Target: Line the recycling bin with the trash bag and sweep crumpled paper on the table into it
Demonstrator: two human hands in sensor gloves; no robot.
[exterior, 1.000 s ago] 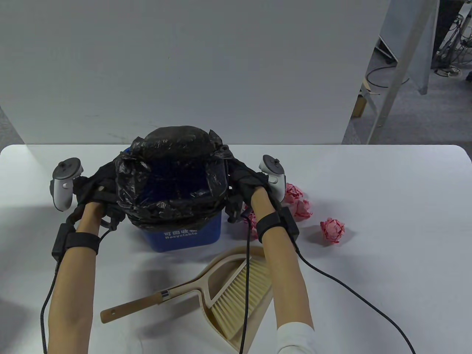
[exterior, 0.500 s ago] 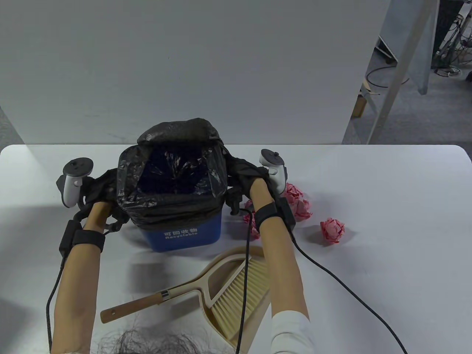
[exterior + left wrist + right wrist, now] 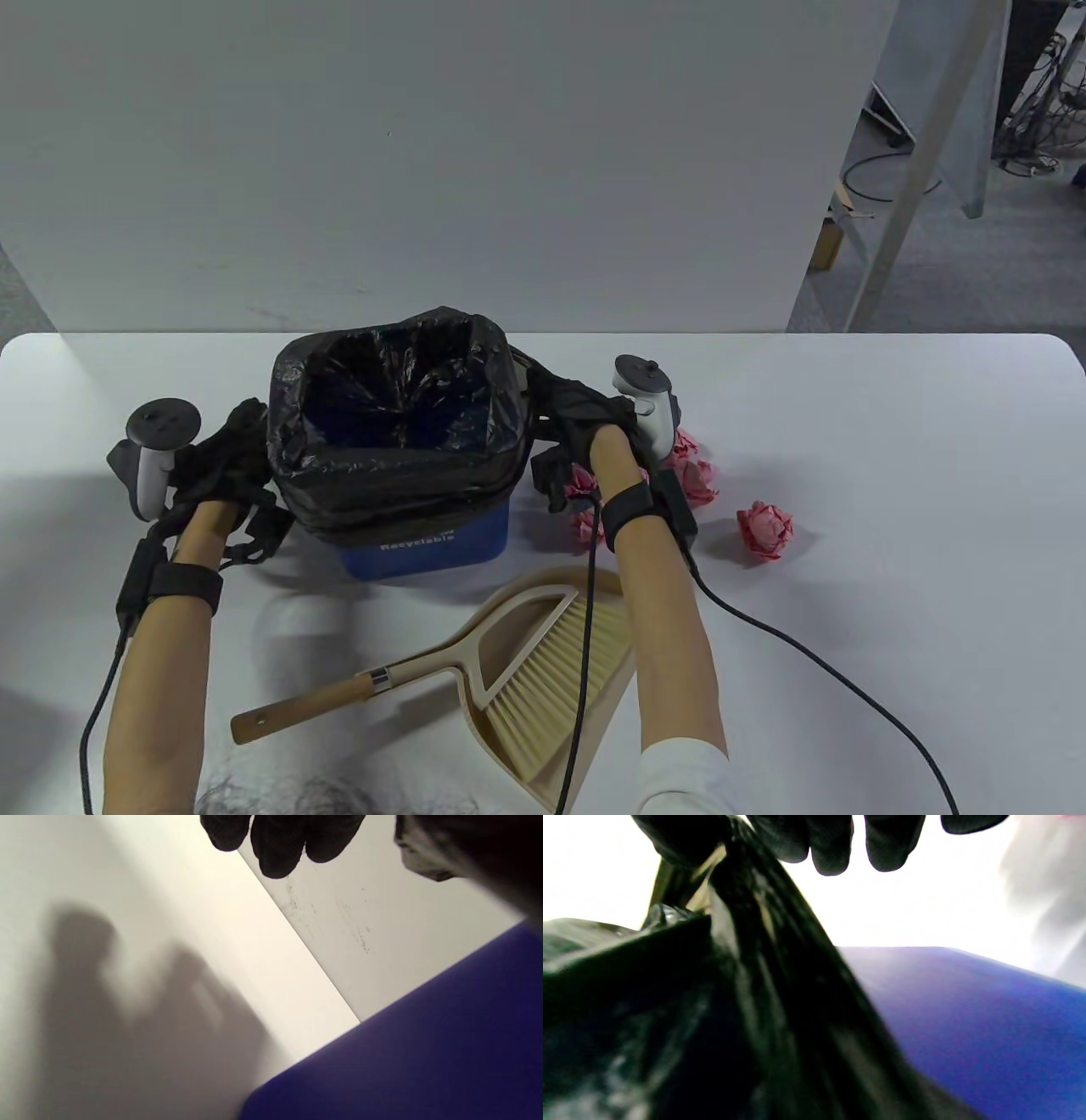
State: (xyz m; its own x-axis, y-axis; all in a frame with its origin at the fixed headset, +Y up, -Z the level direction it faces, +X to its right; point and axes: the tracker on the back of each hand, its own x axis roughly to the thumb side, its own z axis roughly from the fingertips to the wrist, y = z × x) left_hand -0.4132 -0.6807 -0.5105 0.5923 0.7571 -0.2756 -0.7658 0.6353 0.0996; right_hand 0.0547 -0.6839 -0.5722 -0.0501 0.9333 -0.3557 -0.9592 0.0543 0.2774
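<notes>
Table view shows the blue recycling bin (image 3: 441, 548) upright on the white desk (image 3: 891, 475), a little left of centre, its mouth facing up at the camera and its labelled face turned toward 6 o'clock. The black trash bag (image 3: 394, 475) is folded over the rim and hangs down the outer walls, covering most of the front. The left hand (image 3: 225, 450) sits against the bin's 9 o'clock side, the right hand (image 3: 585, 416) against its 3 o'clock side; both merge with the black plastic here, so their holds are unclear in this view.

Right wrist view shows the right hand's thumb and forefinger pinching a stretched fold of the bag, the other fingertips (image 3: 891, 844) loosely curled and free, with the blue wall below. Left wrist view shows that hand's fingertips (image 3: 278, 846) hanging over bare desk beside the blue wall, a bit of bag at the upper right; whether it grips the bag cannot be told.

Pink crumpled paper (image 3: 765, 528) lies at 3 to 4 o'clock of the bin, more balls partly hidden behind the right wrist. At 6 o'clock a beige dustpan (image 3: 543, 679) holds a brush (image 3: 339, 700), whose long axis runs from the handle end at 8 o'clock to bristles at 2 o'clock.
</notes>
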